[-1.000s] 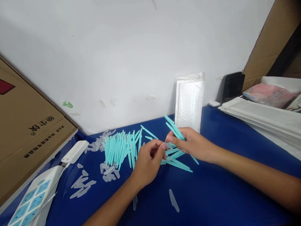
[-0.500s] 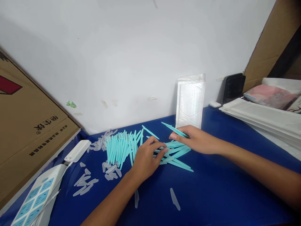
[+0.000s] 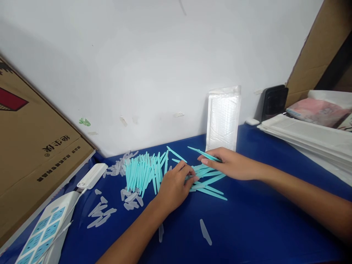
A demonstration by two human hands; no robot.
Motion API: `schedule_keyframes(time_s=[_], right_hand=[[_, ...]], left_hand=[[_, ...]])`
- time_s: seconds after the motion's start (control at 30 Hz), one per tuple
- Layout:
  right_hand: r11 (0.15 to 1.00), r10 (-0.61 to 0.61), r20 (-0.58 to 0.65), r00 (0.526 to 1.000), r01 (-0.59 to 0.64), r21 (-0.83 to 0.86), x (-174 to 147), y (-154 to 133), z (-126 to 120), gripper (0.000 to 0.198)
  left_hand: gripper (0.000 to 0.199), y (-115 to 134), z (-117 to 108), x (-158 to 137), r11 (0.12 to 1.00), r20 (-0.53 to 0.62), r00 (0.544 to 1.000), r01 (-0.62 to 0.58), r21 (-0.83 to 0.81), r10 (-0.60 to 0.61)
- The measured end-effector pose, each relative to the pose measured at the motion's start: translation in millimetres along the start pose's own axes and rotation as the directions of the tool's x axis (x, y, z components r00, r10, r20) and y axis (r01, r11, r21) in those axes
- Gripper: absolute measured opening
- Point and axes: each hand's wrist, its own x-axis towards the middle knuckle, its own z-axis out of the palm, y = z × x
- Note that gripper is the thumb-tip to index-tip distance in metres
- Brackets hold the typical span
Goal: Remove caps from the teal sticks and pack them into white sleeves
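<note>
My right hand [image 3: 229,163] is closed around a few slim turquoise eyebrow razors [image 3: 202,151], their ends pointing left above a loose pile. In that pile, more turquoise razors [image 3: 210,179] lie crossed over each other. My left hand [image 3: 177,183] reaches into its left side with thumb and fingers pinched on a razor, mostly hidden by the fingertips. Left of this hand, many razors [image 3: 143,170] lie side by side in a dense row. A single razor [image 3: 176,154] rests behind the left hand.
Translucent blade covers [image 3: 101,214] lie scattered at the left, with one cover [image 3: 205,231] in front. A white bubble mailer [image 3: 223,121] leans on the wall. A power strip [image 3: 46,231] and cardboard box [image 3: 41,154] stand left; stacked white mailers [image 3: 308,135] lie right.
My left hand has shifted slightly to the right at the pile, still pinching. The razors in my right hand have dipped a little at their far end.
</note>
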Motion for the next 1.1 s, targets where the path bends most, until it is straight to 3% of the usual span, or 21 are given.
schedule_keyframes(time_s=[0.1,0.23,0.33,0.47,0.57,0.8,1.0,1.1], right_hand=[[1.0,-0.01,0.052,0.999,0.009,0.005,-1.1,-0.7,-1.7,0.051],[0.999,-0.027,0.061,0.998,0.025,0.027,-1.5,-2.7,-3.5,0.058],[0.999,-0.034,0.052,0.998,0.032,0.043,-1.2,-4.4,-3.2,0.058],[0.999,-0.024,0.062,0.998,0.022,0.047,-2.2,-3.9,-0.4,0.045],[0.997,0.005,0.074,0.997,-0.011,0.079,-3.7,-2.2,2.5,0.038],[0.998,-0.014,0.082,0.997,0.008,0.064,-2.5,0.9,5.6,0.038],[0.998,0.001,0.121,0.993,-0.009,0.066,-1.6,-0.7,5.0,0.039],[0.991,-0.012,0.151,0.988,-0.008,0.132,-2.4,-2.6,4.0,0.033]], left_hand=[[0.017,1.2,-3.6,1.2,0.996,-0.081,0.996,0.015,-0.084,-0.022],[0.025,-1.1,-9.1,5.0,0.958,-0.196,0.962,0.139,-0.252,-0.191],[0.036,-5.3,-11.2,8.1,0.859,-0.157,0.933,0.222,-0.461,-0.325],[0.035,-8.6,-11.8,10.3,0.738,-0.096,0.921,0.236,-0.633,-0.377],[0.036,-9.0,-12.8,10.3,0.69,-0.077,0.904,0.264,-0.674,-0.42],[0.044,-10.9,-16.1,10.2,0.719,-0.11,0.902,0.254,-0.646,-0.418],[0.037,-8.5,-14.9,10.4,0.588,-0.027,0.885,0.286,-0.757,-0.464],[0.038,-8.7,-14.7,10.3,0.587,-0.034,0.88,0.287,-0.757,-0.474]])
